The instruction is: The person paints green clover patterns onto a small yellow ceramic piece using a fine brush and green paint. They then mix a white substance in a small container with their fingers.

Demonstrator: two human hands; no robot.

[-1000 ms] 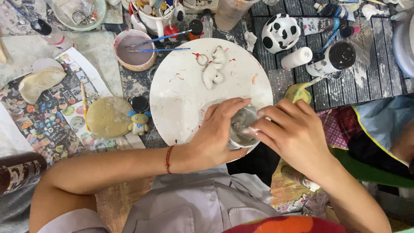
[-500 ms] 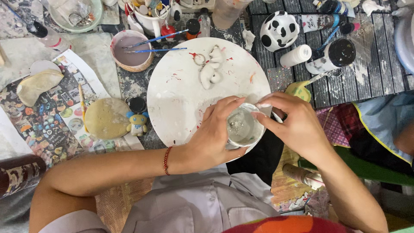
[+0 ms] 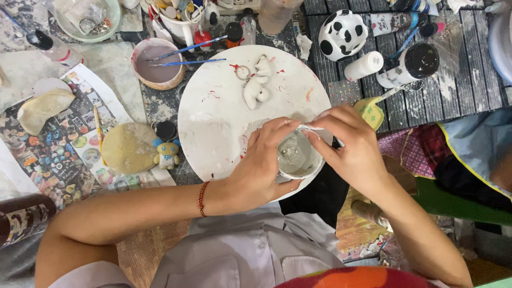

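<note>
Small round cup [image 3: 297, 157], open mouth up, greyish-white residue inside; held tilted slightly over near edge of white round plate [image 3: 224, 122], at its right side.

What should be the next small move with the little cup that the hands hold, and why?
Probably set the small cup down on the white round board. The left hand grips its side and the right hand pinches its rim, so both are occupied, and the brushes lie out of reach on the bowl.
</note>
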